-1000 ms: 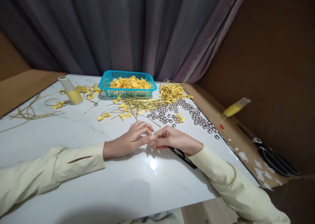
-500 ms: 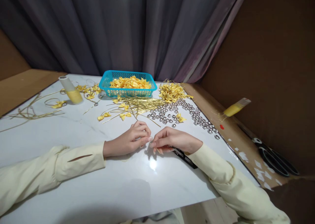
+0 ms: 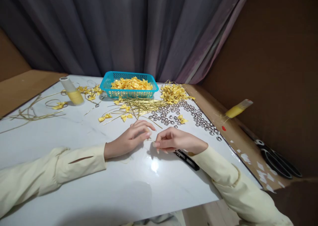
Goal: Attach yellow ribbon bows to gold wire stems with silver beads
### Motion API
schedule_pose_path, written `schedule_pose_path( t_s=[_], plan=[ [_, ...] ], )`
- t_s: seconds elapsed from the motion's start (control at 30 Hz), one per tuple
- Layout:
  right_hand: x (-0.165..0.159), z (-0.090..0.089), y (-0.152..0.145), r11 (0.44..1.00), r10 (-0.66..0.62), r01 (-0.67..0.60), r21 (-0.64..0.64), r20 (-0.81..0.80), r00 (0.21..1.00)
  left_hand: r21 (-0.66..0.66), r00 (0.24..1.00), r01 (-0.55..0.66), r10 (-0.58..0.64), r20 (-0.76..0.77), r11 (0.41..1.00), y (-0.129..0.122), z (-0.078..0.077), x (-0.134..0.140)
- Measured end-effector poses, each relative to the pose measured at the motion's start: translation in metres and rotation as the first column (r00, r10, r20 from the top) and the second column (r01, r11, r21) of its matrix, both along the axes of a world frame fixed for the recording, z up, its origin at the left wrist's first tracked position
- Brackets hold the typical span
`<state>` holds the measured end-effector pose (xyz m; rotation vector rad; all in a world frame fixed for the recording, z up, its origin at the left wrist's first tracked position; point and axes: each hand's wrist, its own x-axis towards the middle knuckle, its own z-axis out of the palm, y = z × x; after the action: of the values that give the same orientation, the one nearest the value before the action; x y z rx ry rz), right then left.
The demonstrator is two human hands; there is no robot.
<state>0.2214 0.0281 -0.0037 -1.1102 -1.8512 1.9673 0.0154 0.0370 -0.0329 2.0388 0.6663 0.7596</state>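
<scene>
Over the middle of the white table (image 3: 104, 189), my left hand (image 3: 130, 138) has its thumb and finger pinched together while its other fingers reach forward. Facing it, my right hand (image 3: 175, 140) is closed in a pinch at the fingertips. A short piece of thin gold cord (image 3: 150, 140) shows in the gap between the two hands; its ends are hidden by the fingers. Beneath my right wrist lies a black bar-shaped object (image 3: 186, 159), partly covered. Beyond the hands are loose silver beads (image 3: 164, 116), a bundle of gold cords (image 3: 145, 106) and several yellow bows (image 3: 126, 117).
A blue basket (image 3: 104, 86) of yellow bows stands at the back, beside a pile of corded bows (image 3: 174, 92). At left are a glue bottle (image 3: 73, 91) and loose cords (image 3: 27, 115). Another bottle (image 3: 238, 109), scissors (image 3: 278, 159) and paper scraps (image 3: 260, 166) lie right.
My hands have drawn slightly apart, the right one shifting a little to the right. The left fingers have stretched forward, and the cord now shows between the hands.
</scene>
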Motion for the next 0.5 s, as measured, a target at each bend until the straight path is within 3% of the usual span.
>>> schedule_pose_path(
  t_s=[0.13,0.33,0.4,0.5],
  plan=[
    [-0.004,0.003,-0.006,0.974,0.037,-0.048,0.223,0.051,0.998,-0.281,0.995,0.051,-0.025,0.095,0.958,-0.005,0.0,0.005],
    [-0.001,0.003,-0.005,0.878,0.001,-0.083,0.471,0.172,0.985,-0.463,0.997,0.069,-0.072,0.012,0.884,-0.013,-0.002,0.008],
    [0.002,0.003,-0.003,0.82,-0.048,-0.08,0.566,0.208,0.977,-0.555,0.994,0.106,-0.09,0.056,0.825,-0.014,-0.003,0.009],
    [0.003,-0.001,0.0,0.698,-0.108,-0.089,0.711,0.227,0.968,-0.712,0.979,0.186,-0.066,0.193,0.677,-0.013,-0.006,0.009]
  ],
)
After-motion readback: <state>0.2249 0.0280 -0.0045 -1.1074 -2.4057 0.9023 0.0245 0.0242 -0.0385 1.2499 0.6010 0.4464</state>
